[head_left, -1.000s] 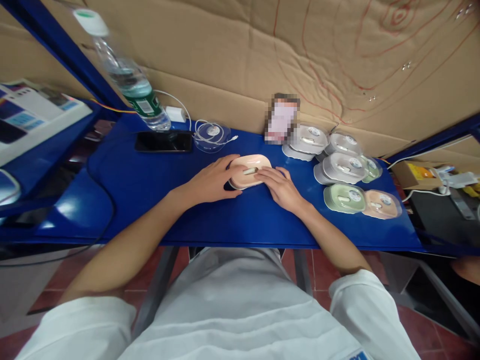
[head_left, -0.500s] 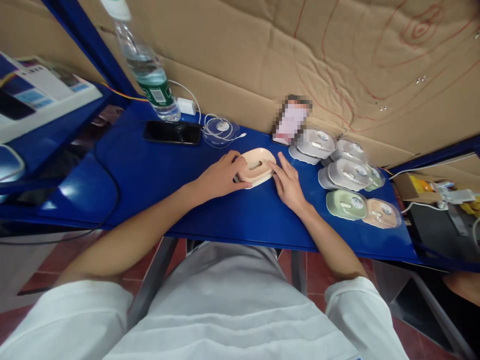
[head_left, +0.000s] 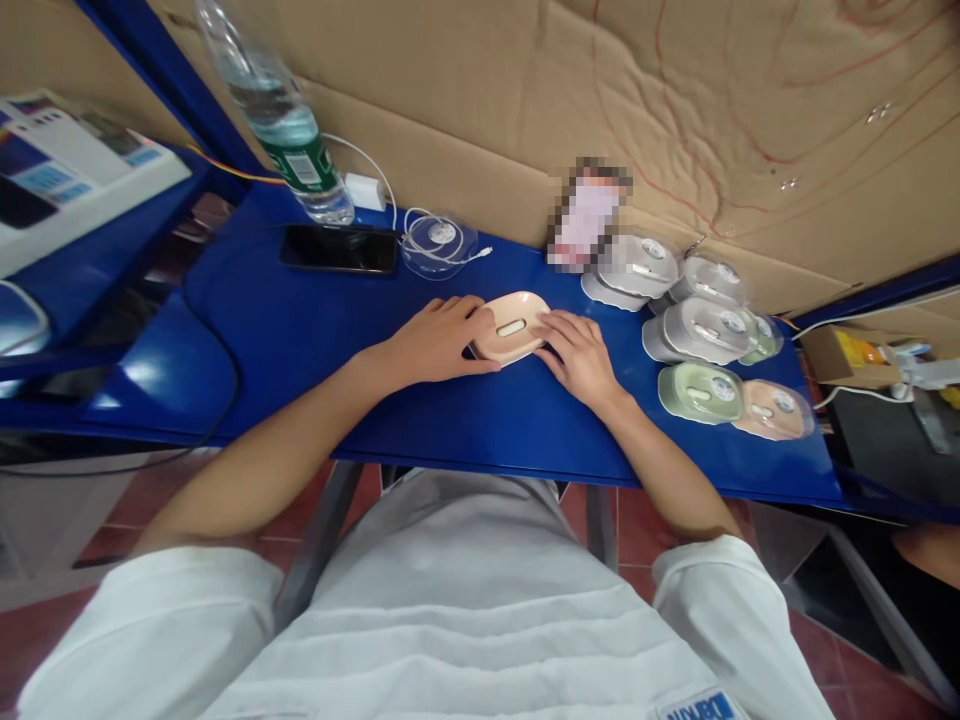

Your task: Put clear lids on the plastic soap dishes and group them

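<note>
A peach oval box (head_left: 512,343) lies on the blue table in front of me. A pale oblong piece (head_left: 512,327) shows in the middle of its top. My left hand (head_left: 442,338) is closed round the box's left end, thumb along the near side and fingers at the far side. At the right end my right hand (head_left: 579,355) grips it, with fingertips on the top edge and thumb at the near side. The underside of the box is hidden.
Grey, green and peach lidded boxes (head_left: 701,392) stand at the right, several stacked. Behind are a phone with a blurred screen (head_left: 585,215), a clear lid (head_left: 439,247) with a white cable, a dark phone (head_left: 339,249) and a water bottle (head_left: 289,140). Cardboard (head_left: 450,90) forms the back wall.
The long slot in the peach box's top looked dark and hollow before; a pale piece now shows there. My right fingers have closed in on the right end. The view has shifted slightly.
</note>
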A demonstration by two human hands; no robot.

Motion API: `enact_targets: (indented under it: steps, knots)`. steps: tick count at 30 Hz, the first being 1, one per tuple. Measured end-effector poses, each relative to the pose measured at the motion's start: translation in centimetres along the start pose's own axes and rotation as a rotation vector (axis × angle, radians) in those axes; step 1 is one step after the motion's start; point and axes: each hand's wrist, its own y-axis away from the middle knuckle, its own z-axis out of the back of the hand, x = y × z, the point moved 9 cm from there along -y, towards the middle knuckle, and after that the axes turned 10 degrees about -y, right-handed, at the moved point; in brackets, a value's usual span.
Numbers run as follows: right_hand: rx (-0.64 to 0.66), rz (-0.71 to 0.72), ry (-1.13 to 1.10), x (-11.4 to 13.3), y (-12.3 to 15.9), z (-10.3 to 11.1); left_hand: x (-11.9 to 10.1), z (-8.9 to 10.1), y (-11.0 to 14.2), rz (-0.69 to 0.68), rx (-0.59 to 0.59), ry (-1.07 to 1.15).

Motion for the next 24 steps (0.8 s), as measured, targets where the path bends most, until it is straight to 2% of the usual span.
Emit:
enact_targets:
  steps: [4, 7, 9, 11, 16, 21, 23, 24]
  knots:
    - [0.016, 0.018, -0.002, 0.1, 0.0, 0.1, 1.2, 0.9, -0.4, -0.001, -0.107, 0.108]
    - [0.037, 0.06, -0.008, 0.7, 0.2, -0.1, 4.4, 1.7, -0.6, 0.166, -0.238, 0.088]
    - [0.047, 0.091, -0.003, 1.3, 0.4, -0.3, 6.5, 1.7, -0.5, 0.293, -0.254, 0.014]
    - [0.056, 0.111, -0.003, 1.9, 0.5, -0.5, 7.6, 1.4, -0.5, 0.357, -0.234, -0.029]
    - [0.092, 0.15, -0.027, 2.9, 0.7, -0.8, 8.5, 2.2, 0.1, 0.453, -0.267, -0.053]
    - [0.104, 0.133, -0.052, 2.4, 0.7, -1.1, 9.3, 2.8, 0.4, 0.486, -0.249, -0.033]
    - [0.075, 0.119, -0.085, 2.0, 0.7, -1.0, 8.7, 3.5, 0.3, 0.428, -0.301, 0.021]
    - [0.045, 0.103, -0.101, 1.8, 0.7, -0.8, 7.7, 3.8, 0.2, 0.357, -0.335, 0.056]
